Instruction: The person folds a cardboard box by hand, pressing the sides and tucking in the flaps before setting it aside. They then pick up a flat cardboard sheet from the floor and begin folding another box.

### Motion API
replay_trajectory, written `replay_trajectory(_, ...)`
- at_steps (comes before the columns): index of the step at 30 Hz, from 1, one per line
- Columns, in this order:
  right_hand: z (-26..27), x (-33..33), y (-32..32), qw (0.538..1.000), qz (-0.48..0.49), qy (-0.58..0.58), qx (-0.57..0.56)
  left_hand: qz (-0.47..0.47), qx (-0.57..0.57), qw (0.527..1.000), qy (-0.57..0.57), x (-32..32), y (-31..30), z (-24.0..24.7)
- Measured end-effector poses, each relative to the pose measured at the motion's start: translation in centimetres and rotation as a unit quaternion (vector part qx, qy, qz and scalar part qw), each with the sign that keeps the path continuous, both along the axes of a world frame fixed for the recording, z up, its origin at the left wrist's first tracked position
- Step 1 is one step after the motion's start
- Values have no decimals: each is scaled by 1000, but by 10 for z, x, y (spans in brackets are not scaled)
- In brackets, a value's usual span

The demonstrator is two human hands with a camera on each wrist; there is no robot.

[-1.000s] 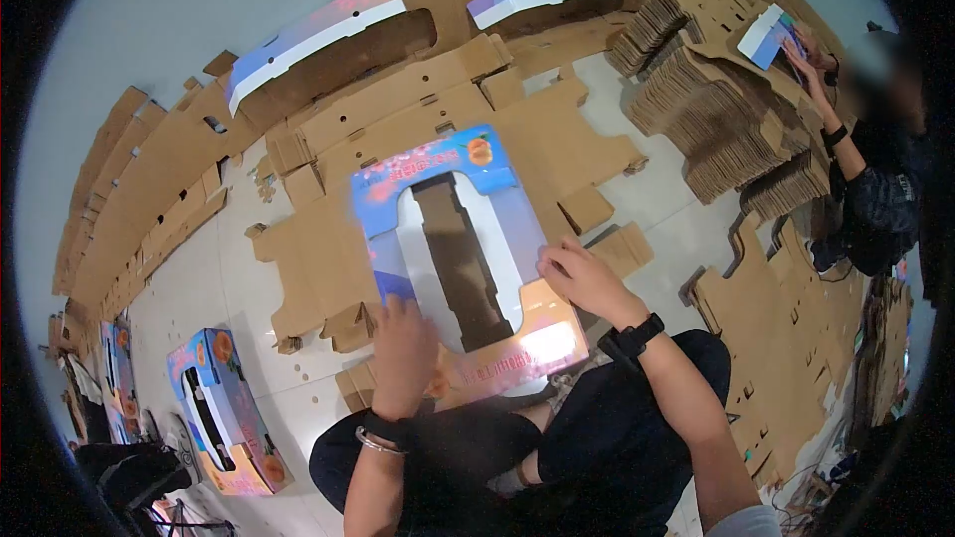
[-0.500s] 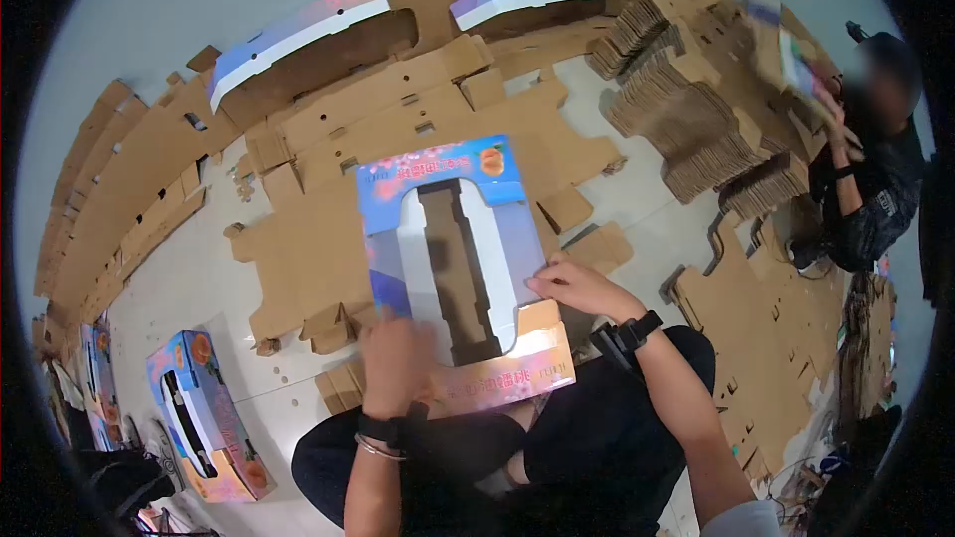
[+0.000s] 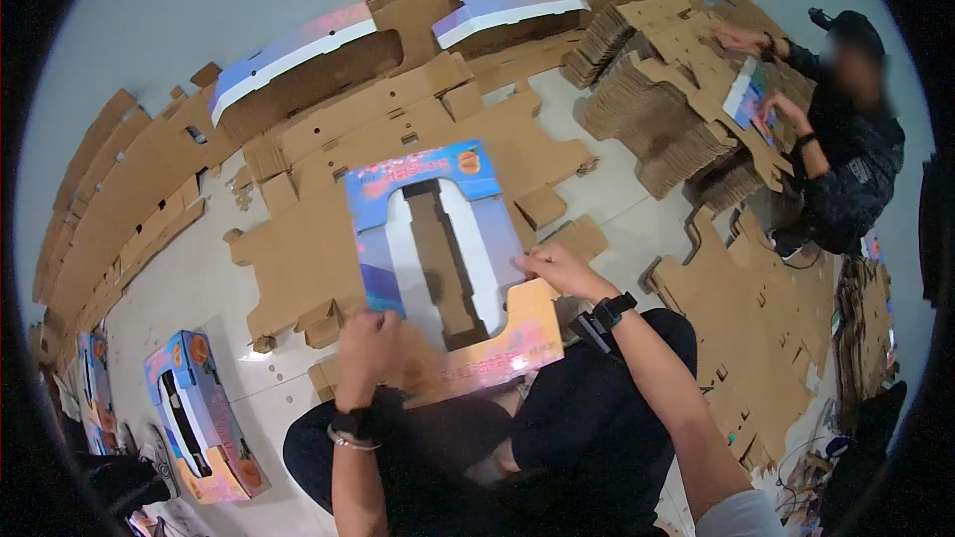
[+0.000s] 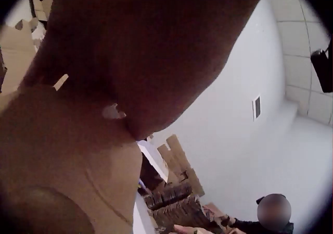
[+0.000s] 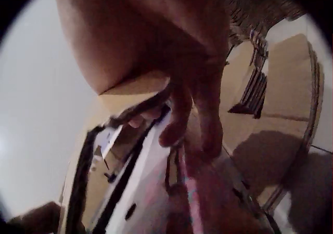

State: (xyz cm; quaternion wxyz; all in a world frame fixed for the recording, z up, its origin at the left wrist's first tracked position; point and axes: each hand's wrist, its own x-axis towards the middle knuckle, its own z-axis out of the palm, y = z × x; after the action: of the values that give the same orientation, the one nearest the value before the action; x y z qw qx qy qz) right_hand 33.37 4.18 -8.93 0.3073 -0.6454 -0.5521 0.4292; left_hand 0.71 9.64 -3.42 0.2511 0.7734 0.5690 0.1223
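Observation:
A printed carton (image 3: 418, 171), blue at its far end and orange at its near end, lies over the crossed legs, a long opening in its top. The left hand (image 3: 370, 356), fingers curled, grips its near left edge. On the right edge, beside the raised corner of the orange end, the right hand (image 3: 562, 271) pinches the side wall. In the right wrist view, two fingers of the right hand (image 5: 195, 109) lie on the pink outer face, other fingertips show inside. The left hand (image 4: 140, 52) is dark against brown board (image 4: 67, 156), its fingertips hidden.
Flat brown cardboard (image 3: 298, 259) lies beyond the carton. Stacked sheets (image 3: 662, 129) stand at the back right beside another person (image 3: 846, 159). Printed cartons (image 3: 214, 418) stand at the left; more flat board (image 3: 766, 338) lies at the right.
The left hand has shifted slightly left along the carton's near part. The orange end's right corner stands out more from the side. The other person's printed piece was lifted, then lowered over the stack.

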Motion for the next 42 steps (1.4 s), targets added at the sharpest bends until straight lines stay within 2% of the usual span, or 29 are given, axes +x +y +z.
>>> replay_trajectory(1, 1, 2, -2, 998, -24, 59, -21, 8, -41, 999, -7, -4, -1, 8)
replay_trajectory(2, 6, 2, -4, 998, -29, 54, -17, 17, -81, 997, -13, -7, -2, 14)
replay_trajectory(5, 25, -6, -5, 992, -73, 101, -13, 16, -15, 1000, -5, -6, -11, 20)
replay_trajectory(6, 32, -9, -4, 995, -61, 77, -7, 20, 21, 1000, 1, -5, -15, 22)
replay_trajectory(8, 31, -11, 1, 998, -45, 53, 0, 28, 25, 999, 24, 0, -19, 23)
replay_trajectory(10, 21, -9, 13, 990, -38, -39, 129, 41, 31, 998, 46, 4, -17, 19)
replay_trajectory(12, 20, -7, 24, 990, -15, -45, 130, 11, 93, 994, 53, 8, -17, 9)
replay_trajectory(14, 18, -6, 34, 990, 7, -49, 131, 19, 81, 996, 46, 16, -15, 4)
replay_trajectory(16, 10, -10, 46, 986, 22, -122, 116, 28, 54, 997, 56, 22, -10, -6)
replay_trajectory(17, 6, -13, 50, 986, 25, -118, 114, 31, 52, 996, 59, 24, -11, -11)
replay_trajectory(19, 0, -18, 57, 986, -8, -127, 106, 14, 168, 983, 77, 30, -16, -18)
replay_trajectory(22, -4, -28, 58, 981, -31, -167, 97, 15, 90, 990, 108, 34, -17, -11)
replay_trajectory(26, 2, -32, 63, 970, -56, -186, 144, 24, 101, 990, 93, 32, -15, -17)
replay_trajectory(28, 13, -24, 66, 983, -170, -34, 54, 22, 101, 992, 71, 31, -14, -18)
replay_trajectory(32, 25, 2, 64, 975, -190, -81, 83, 28, 107, 992, 53, 31, -17, -22)
replay_trajectory(35, 42, 1, 60, 960, -165, -101, 205, 27, 112, 992, 46, 30, -17, -21)
replay_trajectory(39, 92, -30, 60, 954, -102, -137, 246, 34, 75, 997, -13, 38, -20, -17)
replay_trajectory(41, 101, -54, 71, 965, 67, -149, 204, 48, 53, 996, -57, 37, -21, -11)
replay_trajectory(42, 103, -74, 75, 953, 116, -206, 190, 52, 53, 995, -62, 36, -20, -11)
